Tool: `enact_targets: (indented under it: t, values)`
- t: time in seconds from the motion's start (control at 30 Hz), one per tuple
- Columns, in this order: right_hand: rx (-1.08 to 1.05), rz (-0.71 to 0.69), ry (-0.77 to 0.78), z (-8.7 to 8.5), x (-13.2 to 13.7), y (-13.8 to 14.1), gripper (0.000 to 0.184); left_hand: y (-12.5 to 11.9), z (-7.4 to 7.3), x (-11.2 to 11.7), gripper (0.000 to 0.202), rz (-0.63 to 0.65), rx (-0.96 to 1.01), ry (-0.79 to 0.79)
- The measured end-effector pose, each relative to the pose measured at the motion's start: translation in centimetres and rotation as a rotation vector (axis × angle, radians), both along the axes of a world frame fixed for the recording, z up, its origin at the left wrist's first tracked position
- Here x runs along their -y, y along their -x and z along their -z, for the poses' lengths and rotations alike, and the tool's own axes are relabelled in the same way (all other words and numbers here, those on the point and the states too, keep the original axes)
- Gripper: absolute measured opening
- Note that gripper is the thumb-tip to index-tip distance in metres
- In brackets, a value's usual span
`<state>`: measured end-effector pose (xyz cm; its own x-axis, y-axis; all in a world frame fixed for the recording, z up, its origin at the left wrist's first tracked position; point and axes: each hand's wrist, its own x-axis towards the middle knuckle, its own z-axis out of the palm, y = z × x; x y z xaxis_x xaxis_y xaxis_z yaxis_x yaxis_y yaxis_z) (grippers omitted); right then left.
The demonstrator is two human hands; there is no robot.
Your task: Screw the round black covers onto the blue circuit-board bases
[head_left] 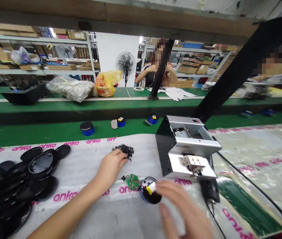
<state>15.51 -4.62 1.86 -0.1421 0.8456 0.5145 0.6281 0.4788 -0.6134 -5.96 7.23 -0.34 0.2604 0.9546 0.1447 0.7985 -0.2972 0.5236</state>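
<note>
My left hand (113, 166) reaches to a small heap of tiny black parts (126, 151); its fingers are curled together at the heap's near edge, and what lies between them is hidden. Smeared by motion, my right hand (184, 205) has thumb and fingers apart, beside a round black-and-blue housing (153, 198). On that housing lies a battery with yellow tape (150, 188). Thin wires run from it to a green circuit board (132, 181), which lies on the sheet to the left with small black pieces at its edge.
Many black round covers (41, 162) are piled at left. A silver-and-black machine (188, 149) with a cable stands at right. Blue-and-black housings (87, 128) sit on the green belt (101, 131). A person (155, 71) sits across, behind a dark slanted post (164, 69).
</note>
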Motion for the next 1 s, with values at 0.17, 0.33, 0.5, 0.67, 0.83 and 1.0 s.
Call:
enact_targets:
  t: [0.17, 0.33, 0.5, 0.67, 0.83, 1.0]
  values:
    - [0.506, -0.19, 0.139, -1.1, -4.1, 5.6, 0.045, -0.7, 0.9, 0.5, 0.022, -0.011, -0.001, -0.04]
    - [0.647, -0.203, 0.259, -1.1, -6.7, 6.3, 0.018, 0.3, 0.0, 1.5, 0.021, -0.015, 0.139, -0.05]
    - [0.567, -0.283, 0.303, -2.1, -7.5, 4.2, 0.011, 1.3, 0.2, 2.5, 0.022, -0.006, 0.256, -0.037]
    - [0.381, -0.279, 0.328, -3.0, -7.7, 2.0, 0.014, 2.5, 1.4, 2.5, 0.018, 0.166, 0.268, 0.001]
    - [0.195, -0.408, 0.424, -3.5, -7.6, 1.0, 0.014, 2.6, 1.4, 2.3, 0.016, 0.27, 0.312, 0.087]
    - [0.264, -0.416, 0.439, -3.3, -7.5, 0.2, 0.011, 1.3, 1.2, 2.0, 0.015, 0.091, 0.433, 0.178]
